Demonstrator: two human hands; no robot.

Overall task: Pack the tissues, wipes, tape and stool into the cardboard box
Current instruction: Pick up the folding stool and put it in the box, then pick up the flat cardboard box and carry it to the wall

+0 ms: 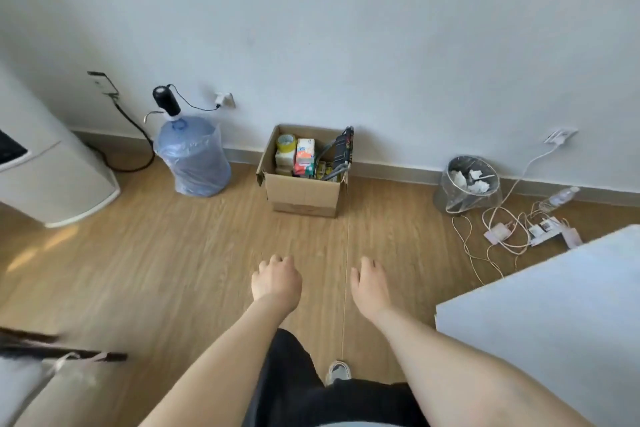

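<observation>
— Holding anything? 
— No. The left hand (276, 279) is loosely curled and empty; the right hand (370, 282) hangs slack with fingers bent, also empty, both above the floor (173, 253).
— And the cardboard box (304, 192)? 
— Ahead by the wall, open, with tape (286, 143), a tissue pack (304, 158) and the folded stool (343, 149) inside.

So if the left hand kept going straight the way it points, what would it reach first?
Probably the cardboard box. The left hand points forward over bare floor toward the box's front wall, with nothing visible between them, though depth is hard to judge from this view.
</observation>
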